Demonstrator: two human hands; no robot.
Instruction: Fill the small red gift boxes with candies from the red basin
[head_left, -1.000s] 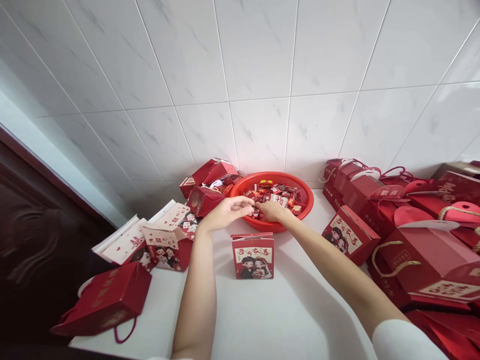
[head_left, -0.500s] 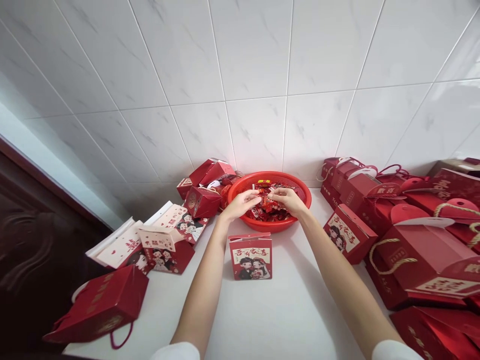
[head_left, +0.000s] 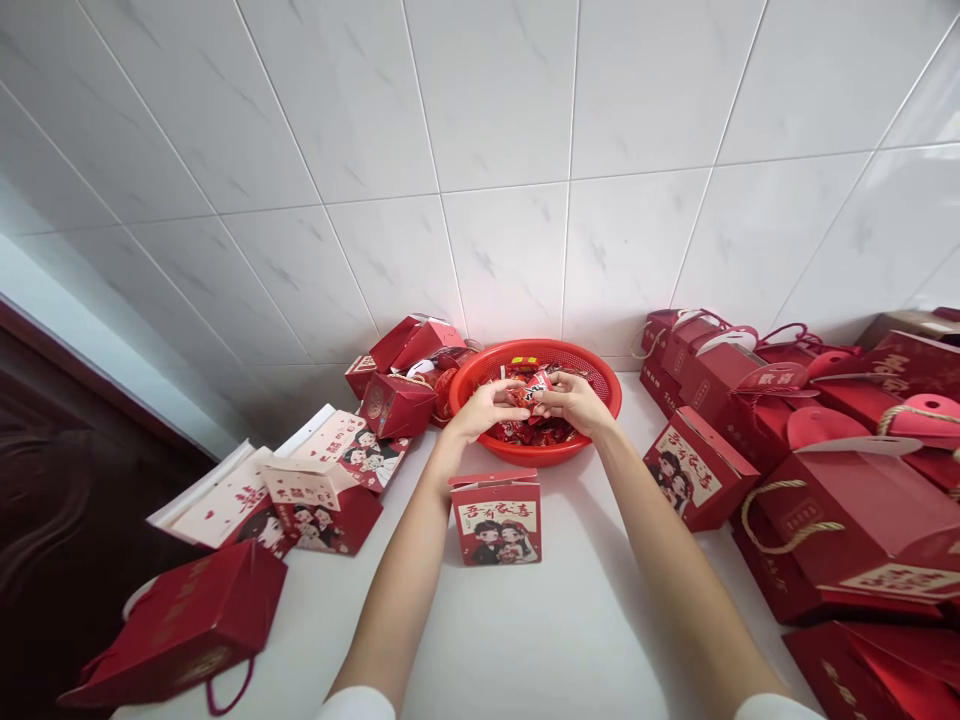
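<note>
Right fingers point(head_left: 562, 396) pinch red-and-white packet point(head_left: 539, 382) over wrapped sweets point(head_left: 534, 433); second ago, down among them. My left fingers point(head_left: 495, 393) curl close by; can't tell if gripping. Red basket point(head_left: 540, 456) holds sweets. Printed box point(head_left: 497, 525) upright nearer me on counter point(head_left: 555, 630).

The basket point(head_left: 541, 455) is red, the tiles point(head_left: 499, 110) white with grey veins.
</note>
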